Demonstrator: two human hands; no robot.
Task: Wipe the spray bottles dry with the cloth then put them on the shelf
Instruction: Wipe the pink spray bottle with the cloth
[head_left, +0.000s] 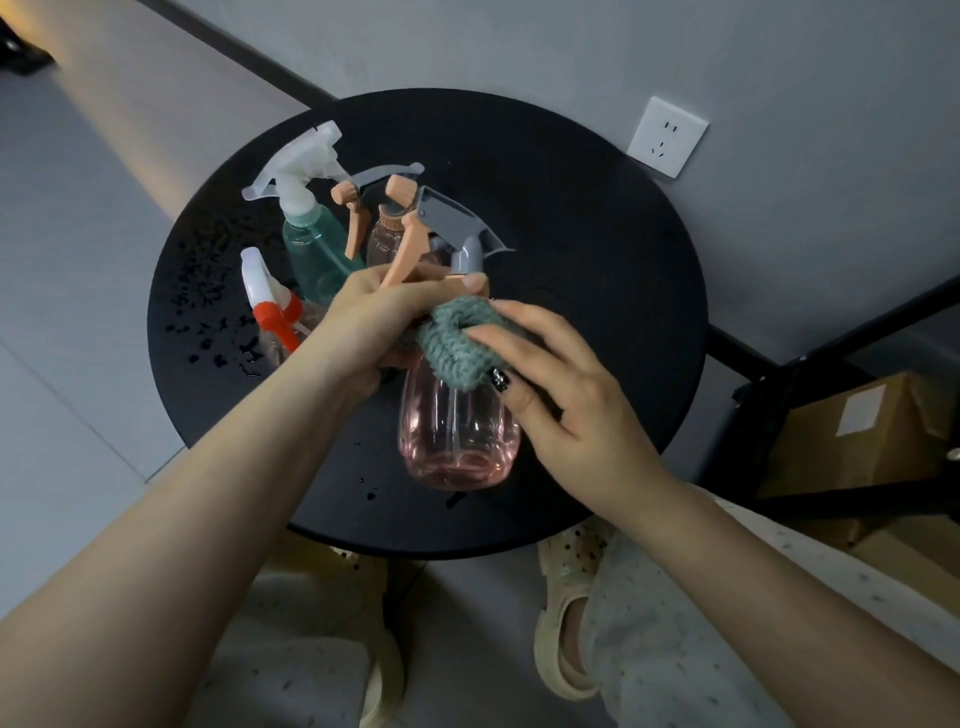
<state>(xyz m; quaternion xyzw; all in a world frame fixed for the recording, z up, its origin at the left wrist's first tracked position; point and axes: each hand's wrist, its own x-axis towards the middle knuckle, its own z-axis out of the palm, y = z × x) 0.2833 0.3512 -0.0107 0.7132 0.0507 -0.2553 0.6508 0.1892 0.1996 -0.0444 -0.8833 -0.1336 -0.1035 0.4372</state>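
I hold a clear pink spray bottle (458, 436) with a grey and orange trigger head above the round black table (597, 291). My left hand (374, 332) grips its neck just below the trigger. My right hand (561, 395) presses a grey-green knitted cloth (452, 343) around the bottle's shoulder. Three more bottles stand behind on the table: a teal one with a white head (317, 249), a pink one with an orange trigger (387, 234), and a clear one with a red and white head (270, 312), partly hidden by my left wrist.
Water drops (208, 291) lie on the table's left side and near its front edge. A white wall socket (667, 136) is behind the table. At the right stands a black metal shelf frame (810, 364) with a cardboard box (852, 436) low in it.
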